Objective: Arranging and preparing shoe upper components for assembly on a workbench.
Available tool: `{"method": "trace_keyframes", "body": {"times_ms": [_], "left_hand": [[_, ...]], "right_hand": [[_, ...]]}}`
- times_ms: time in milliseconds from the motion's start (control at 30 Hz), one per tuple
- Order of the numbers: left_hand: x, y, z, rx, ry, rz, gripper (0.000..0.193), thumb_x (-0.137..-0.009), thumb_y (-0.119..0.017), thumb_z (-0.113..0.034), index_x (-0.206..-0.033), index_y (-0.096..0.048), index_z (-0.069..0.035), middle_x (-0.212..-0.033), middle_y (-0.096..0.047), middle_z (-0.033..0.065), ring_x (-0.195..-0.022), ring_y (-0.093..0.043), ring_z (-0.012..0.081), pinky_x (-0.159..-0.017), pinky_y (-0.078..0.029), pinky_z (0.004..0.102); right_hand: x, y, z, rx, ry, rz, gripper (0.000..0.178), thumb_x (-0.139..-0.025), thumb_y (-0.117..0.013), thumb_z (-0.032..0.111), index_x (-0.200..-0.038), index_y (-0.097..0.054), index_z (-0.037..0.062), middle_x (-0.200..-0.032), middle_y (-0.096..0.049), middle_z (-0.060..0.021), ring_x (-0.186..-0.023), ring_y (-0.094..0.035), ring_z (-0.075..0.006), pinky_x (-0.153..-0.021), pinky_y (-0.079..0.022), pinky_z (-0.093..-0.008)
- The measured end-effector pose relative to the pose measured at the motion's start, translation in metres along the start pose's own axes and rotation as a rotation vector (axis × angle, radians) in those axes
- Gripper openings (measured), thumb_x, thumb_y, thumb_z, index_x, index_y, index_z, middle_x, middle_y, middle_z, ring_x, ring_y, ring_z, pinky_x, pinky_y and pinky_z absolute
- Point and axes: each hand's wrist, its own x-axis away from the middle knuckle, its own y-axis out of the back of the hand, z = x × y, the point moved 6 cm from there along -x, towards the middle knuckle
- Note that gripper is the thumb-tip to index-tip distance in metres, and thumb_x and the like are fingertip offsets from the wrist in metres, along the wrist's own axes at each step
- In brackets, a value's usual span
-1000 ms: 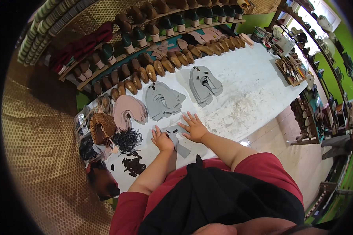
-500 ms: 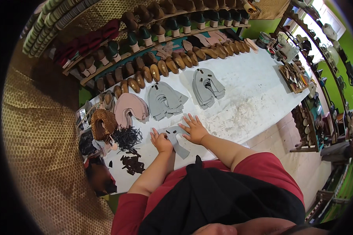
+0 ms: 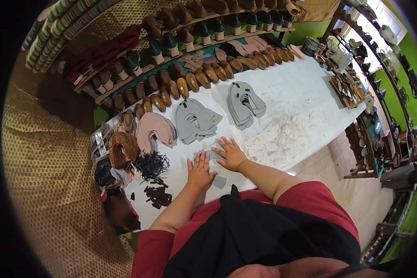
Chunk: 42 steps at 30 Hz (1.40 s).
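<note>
A grey horseshoe-shaped shoe-upper piece [image 3: 219,181] lies on the white table in front of me, largely covered by my hands. My left hand [image 3: 200,171] rests flat over its left side with the fingers stretched out. Fingers spread, my right hand [image 3: 231,155] touches its right edge. The small dark strips on this piece are hidden under my left hand. Just beyond are a stack of grey shoe-upper pieces [image 3: 184,121] and another grey stack [image 3: 236,104], both topped with small dark strips.
Left of the grey stacks lie pink upper pieces [image 3: 149,127], a leopard-print piece [image 3: 117,147], black strips [image 3: 151,166] and short brown strips [image 3: 158,195]. Wooden shoe lasts [image 3: 182,86] line the table's back. A tool tray [image 3: 346,91] stands at the right end, near shoe racks.
My left hand has slid right and flattened over the grey piece, covering the dark strips that showed there before. My right hand has hardly moved.
</note>
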Motion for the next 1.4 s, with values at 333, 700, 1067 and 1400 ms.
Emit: {"method": "trace_keyframes", "body": {"times_ms": [333,700,1067,1400], "left_hand": [[-0.001,-0.005,0.013,0.007,-0.019,0.043,0.088,-0.086,-0.061,-0.053,-0.155,-0.026,-0.011,-0.164,-0.016,0.0133,-0.152,-0.013,0.0319,-0.116,-0.003,0.0648],[0.126,0.008,0.116,-0.157,0.432,-0.291,0.092,-0.082,-0.067,-0.049,-0.157,-0.025,-0.016,-0.165,-0.012,0.0143,-0.152,-0.01,0.0357,-0.115,-0.004,0.068],[0.27,-0.006,0.194,-0.003,0.957,-0.366,0.089,-0.09,-0.06,-0.045,-0.158,-0.016,-0.009,-0.166,-0.004,0.0149,-0.152,-0.006,0.039,-0.119,-0.007,0.0581],[0.278,-0.013,0.204,0.105,0.997,-0.409,0.09,-0.087,-0.061,-0.051,-0.158,-0.021,-0.012,-0.165,-0.014,0.0115,-0.152,-0.011,0.0326,-0.12,-0.01,0.0543]], "right_hand": [[0.004,0.005,0.007,0.003,0.02,0.004,0.062,-0.095,-0.051,0.05,-0.151,-0.038,0.0253,-0.161,-0.026,-0.0138,-0.15,-0.019,-0.0351,-0.121,-0.014,-0.0537],[0.027,0.011,0.033,0.066,0.175,0.082,0.071,-0.094,-0.052,0.051,-0.154,-0.031,0.0203,-0.162,-0.023,-0.0159,-0.151,-0.015,-0.0362,-0.12,-0.011,-0.055],[0.011,-0.029,0.095,0.049,0.596,0.172,0.077,-0.089,-0.059,0.05,-0.154,-0.032,0.0192,-0.161,-0.021,-0.0204,-0.148,-0.019,-0.0424,-0.118,-0.018,-0.0572],[0.0,-0.03,0.117,0.208,0.516,0.471,0.084,-0.091,-0.055,0.055,-0.157,-0.022,0.0153,-0.161,-0.018,-0.0242,-0.15,-0.008,-0.0435,-0.118,-0.006,-0.0617]]}}
